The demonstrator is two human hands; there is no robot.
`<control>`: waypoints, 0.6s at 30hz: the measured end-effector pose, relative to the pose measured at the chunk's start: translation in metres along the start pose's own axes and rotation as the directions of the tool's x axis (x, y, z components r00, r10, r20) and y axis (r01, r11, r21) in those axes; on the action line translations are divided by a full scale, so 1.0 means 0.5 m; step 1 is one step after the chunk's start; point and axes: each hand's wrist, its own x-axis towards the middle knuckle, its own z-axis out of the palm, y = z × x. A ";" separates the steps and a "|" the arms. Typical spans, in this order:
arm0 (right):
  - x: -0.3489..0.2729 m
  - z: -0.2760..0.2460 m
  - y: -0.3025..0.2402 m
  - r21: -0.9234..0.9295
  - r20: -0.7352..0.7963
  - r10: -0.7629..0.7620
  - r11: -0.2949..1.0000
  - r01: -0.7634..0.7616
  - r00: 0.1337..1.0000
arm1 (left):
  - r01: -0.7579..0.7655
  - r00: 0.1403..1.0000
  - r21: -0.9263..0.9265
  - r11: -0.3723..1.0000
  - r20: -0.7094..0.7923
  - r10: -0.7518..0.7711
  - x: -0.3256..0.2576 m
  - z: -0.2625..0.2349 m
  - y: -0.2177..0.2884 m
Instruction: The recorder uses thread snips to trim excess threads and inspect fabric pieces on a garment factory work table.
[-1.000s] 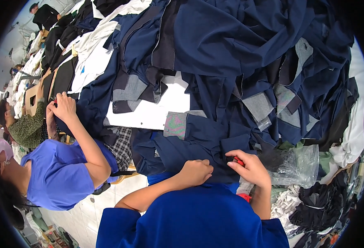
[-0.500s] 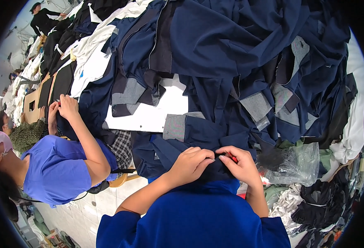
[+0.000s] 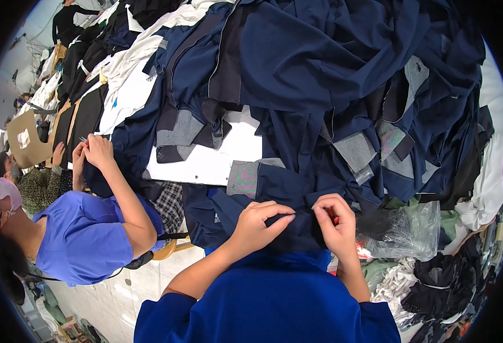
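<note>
Navy cloth (image 3: 286, 184) lies bunched on the table edge and hangs down toward my lap. My left hand (image 3: 258, 226) is closed in a pinch, thumb and forefinger meeting at the navy cloth. To its right, my right hand (image 3: 336, 224) has its thumb and fingertips pressed together over the same cloth. A small red tool (image 3: 336, 219) is tucked inside the right hand; only a bit of red shows, so its kind is hidden. Just beyond the left hand, a grey patch (image 3: 243, 178) sits on the cloth.
Large navy garment pieces (image 3: 331, 51) cover the table ahead. A white board (image 3: 206, 163) shows between them. At right are a clear plastic bag (image 3: 417, 228) and dark cloth scraps (image 3: 443, 283). A co-worker in a blue-violet shirt (image 3: 86, 237) sits at left.
My right hand has moved slightly right and away from the left, turning so less of the red tool shows. At far left, a brown card piece has been lifted.
</note>
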 end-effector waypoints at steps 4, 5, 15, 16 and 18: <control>-0.019 0.002 -0.009 0.282 0.030 0.051 0.958 -0.057 0.998 | -0.018 0.995 0.012 1.000 -0.096 0.019 0.001 0.002 -0.015; -0.025 -0.003 -0.009 0.313 0.126 0.102 0.940 -0.138 0.987 | -0.028 0.994 0.063 0.998 -0.107 0.035 0.002 -0.001 -0.013; -0.036 0.018 -0.001 0.195 0.236 0.324 0.908 -0.371 0.916 | -0.192 0.937 0.366 0.910 -0.206 0.281 0.007 0.004 -0.007; -0.033 0.018 -0.002 0.172 0.253 0.323 0.913 -0.371 0.912 | -0.192 0.937 0.367 0.910 -0.206 0.281 0.006 0.004 -0.007; -0.029 0.017 -0.001 0.151 0.271 0.322 0.917 -0.370 0.907 | -0.206 0.933 0.416 0.886 -0.190 0.305 0.003 0.004 -0.007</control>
